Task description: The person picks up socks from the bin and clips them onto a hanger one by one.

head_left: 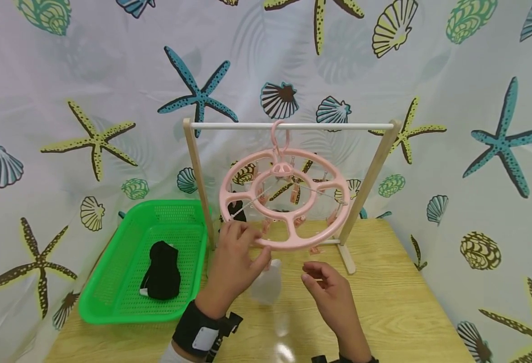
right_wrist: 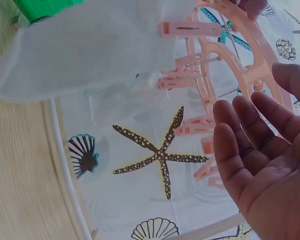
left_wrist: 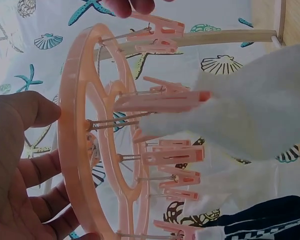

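A pink round clip hanger (head_left: pixel 288 245) hangs by its hook from the white bar of a wooden-sided stand. My left hand (head_left: pixel 236 257) grips the front left of its rim, with the thumb on one side and fingers reaching behind. Just off the front right of the ring, my right hand (head_left: pixel 334 292) holds nothing, its fingers loosely bent. Pink clothespins (left_wrist: pixel 172 155) dangle on cords under the ring. One of them pinches a white sock-like cloth (left_wrist: pixel 260 105) below the left hand. A dark sock with a checkered band (left_wrist: pixel 265 220) hangs from another clip.
On the left of the wooden table (head_left: pixel 384 302) stands a green plastic basket (head_left: pixel 89 302) with a black bundle of cloth (head_left: pixel 162 272) inside. The stand's white bar (head_left: pixel 338 126) runs over the ring, and its right foot (head_left: pixel 346 258) rests on the table. A shell-and-starfish curtain surrounds the table.
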`<state>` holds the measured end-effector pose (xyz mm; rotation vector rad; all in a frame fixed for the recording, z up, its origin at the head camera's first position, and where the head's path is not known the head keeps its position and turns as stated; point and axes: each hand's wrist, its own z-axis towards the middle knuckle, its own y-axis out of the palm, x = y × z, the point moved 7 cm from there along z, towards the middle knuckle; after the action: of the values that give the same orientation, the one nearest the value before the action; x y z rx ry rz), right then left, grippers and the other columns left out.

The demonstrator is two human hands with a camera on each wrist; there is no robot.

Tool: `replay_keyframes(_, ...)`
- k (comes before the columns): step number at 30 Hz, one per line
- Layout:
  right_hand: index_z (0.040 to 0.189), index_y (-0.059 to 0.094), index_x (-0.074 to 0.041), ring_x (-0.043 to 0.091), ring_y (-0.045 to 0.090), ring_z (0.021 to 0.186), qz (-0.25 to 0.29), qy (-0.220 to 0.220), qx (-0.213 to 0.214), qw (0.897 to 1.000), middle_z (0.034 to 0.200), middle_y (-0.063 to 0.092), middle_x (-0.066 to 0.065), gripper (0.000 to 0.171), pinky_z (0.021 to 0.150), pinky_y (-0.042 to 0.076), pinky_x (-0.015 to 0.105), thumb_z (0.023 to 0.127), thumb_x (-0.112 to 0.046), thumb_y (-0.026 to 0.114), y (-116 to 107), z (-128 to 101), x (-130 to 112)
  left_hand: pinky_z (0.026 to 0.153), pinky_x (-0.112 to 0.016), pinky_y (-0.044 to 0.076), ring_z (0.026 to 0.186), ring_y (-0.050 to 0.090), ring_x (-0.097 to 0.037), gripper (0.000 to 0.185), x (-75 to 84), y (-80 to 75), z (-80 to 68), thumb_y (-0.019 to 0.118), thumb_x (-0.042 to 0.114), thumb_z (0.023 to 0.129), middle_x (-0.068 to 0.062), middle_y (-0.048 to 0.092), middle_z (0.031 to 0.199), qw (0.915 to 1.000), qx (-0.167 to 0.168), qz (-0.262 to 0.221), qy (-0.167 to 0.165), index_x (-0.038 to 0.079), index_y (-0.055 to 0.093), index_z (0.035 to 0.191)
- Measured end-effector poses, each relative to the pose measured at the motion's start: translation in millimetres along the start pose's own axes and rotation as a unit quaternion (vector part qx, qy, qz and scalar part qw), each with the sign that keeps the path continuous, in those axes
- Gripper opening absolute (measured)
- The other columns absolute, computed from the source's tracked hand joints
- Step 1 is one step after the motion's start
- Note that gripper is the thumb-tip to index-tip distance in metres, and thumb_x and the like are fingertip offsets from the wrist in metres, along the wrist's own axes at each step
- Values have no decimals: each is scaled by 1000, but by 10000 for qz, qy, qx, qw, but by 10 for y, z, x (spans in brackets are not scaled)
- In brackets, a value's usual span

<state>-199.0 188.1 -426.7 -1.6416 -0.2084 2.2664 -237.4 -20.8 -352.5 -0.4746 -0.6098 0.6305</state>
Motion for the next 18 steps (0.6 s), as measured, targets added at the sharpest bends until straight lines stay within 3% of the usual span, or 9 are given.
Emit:
replay_keyframes(4, 109, 71, -8, 12, 65, 93, -173, -83, 317, 9993, 103, 71, 2, 16, 76, 55, 26, 93, -13, 71, -124, -1, -14, 78, -42, 46, 96, 48, -31, 15, -39, -27, 2, 76, 20, 80, -7, 55, 95, 9999, -13, -37, 138, 11, 67, 89)
replay_keyframes(11, 107, 69, -1, 10, 63, 93, 160, -113, 1210, 9925, 105, 68, 9, 13, 76, 51, 18, 96, -7, 65, -344, 12, -42, 77, -43, 47, 97, 49, -32, 17, -60, -105, 24, 75, 22, 80, -7, 55, 97, 9995, -15, -83, 314, 9, 67, 87)
replay_keyframes(14, 119, 65, 1, 12, 60, 107, 351, -205, 1094, 9932, 120, 64, 11, 22, 83, 49, 17, 98, -4, 61, -361, 51, -41, 81, -44, 45, 96, 49, -32, 19, -72, -139, 36, 75, 22, 78, -8, 55, 96, 9989, 8, -155, 438, 8, 66, 87)
replay_keyframes(18, 134, 58, -3, 17, 49, 127, 412, -303, 554, 9972, 137, 56, 8, 36, 94, 46, 22, 98, -4, 60, -297, 122, -28, 83, -44, 44, 94, 48, -30, 18, -88, -170, 49, 73, 22, 79, -7, 54, 96, 9984, -14, -216, 529, 7, 65, 87)
